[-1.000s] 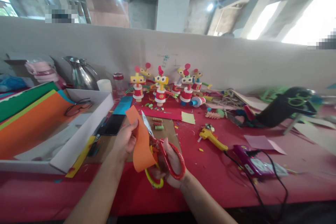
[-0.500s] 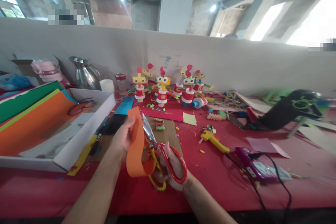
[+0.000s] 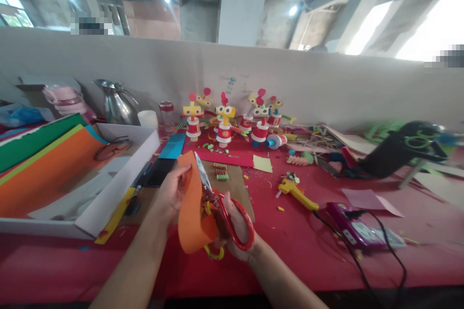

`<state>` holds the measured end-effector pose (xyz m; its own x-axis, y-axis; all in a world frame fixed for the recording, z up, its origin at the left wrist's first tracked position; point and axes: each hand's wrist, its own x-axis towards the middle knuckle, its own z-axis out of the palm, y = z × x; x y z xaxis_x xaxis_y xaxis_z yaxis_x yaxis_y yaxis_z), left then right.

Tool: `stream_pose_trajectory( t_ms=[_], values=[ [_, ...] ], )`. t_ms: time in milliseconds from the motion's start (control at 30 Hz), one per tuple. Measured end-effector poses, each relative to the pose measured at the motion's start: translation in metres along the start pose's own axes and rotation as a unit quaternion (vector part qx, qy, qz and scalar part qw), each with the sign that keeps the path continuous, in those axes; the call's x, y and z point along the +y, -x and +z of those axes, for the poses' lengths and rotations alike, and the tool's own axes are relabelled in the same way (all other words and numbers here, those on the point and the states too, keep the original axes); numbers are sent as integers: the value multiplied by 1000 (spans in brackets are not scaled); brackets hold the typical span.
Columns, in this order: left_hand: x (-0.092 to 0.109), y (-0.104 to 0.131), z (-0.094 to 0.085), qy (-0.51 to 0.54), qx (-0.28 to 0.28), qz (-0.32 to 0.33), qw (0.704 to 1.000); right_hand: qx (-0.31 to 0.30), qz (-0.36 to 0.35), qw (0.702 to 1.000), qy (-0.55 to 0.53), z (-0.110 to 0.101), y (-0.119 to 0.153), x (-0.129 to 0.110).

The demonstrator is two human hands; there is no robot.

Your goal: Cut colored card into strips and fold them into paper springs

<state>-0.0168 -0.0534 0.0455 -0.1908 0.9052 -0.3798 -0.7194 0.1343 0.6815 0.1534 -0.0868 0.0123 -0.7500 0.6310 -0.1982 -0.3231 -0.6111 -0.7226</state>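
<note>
My left hand (image 3: pixel 173 192) is closed on the upper part of an orange paper strip (image 3: pixel 191 203), which hangs down and curls to the right at its lower end. My right hand (image 3: pixel 235 224) is wrapped round the red and yellow handles of a pair of scissors (image 3: pixel 206 181). Their metal blades point up and lie close along the strip's right edge. Whether the blades bite into the paper I cannot tell. Beyond the blades, small folded paper springs (image 3: pixel 221 172) rest on a brown board (image 3: pixel 237 188).
Several paper-cup figures (image 3: pixel 224 130) stand at the back. At left is a white box (image 3: pixel 119 178) with coloured paper sheets. To the right lie a yellow glue gun (image 3: pixel 299 195), a purple power strip (image 3: pixel 353 229) with black cords, and a black holder (image 3: pixel 391 152).
The scissors have closed somewhat, the yellow handle drawing in toward the red one. The strip's curled lower end has swung slightly right and down. Both hands keep their hold.
</note>
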Motion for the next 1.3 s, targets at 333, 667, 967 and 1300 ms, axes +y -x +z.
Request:
stream_pose_trajectory(
  t_ms=[333,667,967,1300],
  values=[
    [-10,-3,-6,-30,-55,73,995,3,-1,1000,-15,3,-4,2],
    [-5,-1,-2,-55,-3,96,994,-6,8,1000,26,-9,11,-3],
    [-12,-5,-4,-80,-29,92,992,10,-14,999,52,-4,6,-7],
    [-4,-7,-7,-79,1,73,994,103,-87,981,136,-18,31,-46]
  ],
)
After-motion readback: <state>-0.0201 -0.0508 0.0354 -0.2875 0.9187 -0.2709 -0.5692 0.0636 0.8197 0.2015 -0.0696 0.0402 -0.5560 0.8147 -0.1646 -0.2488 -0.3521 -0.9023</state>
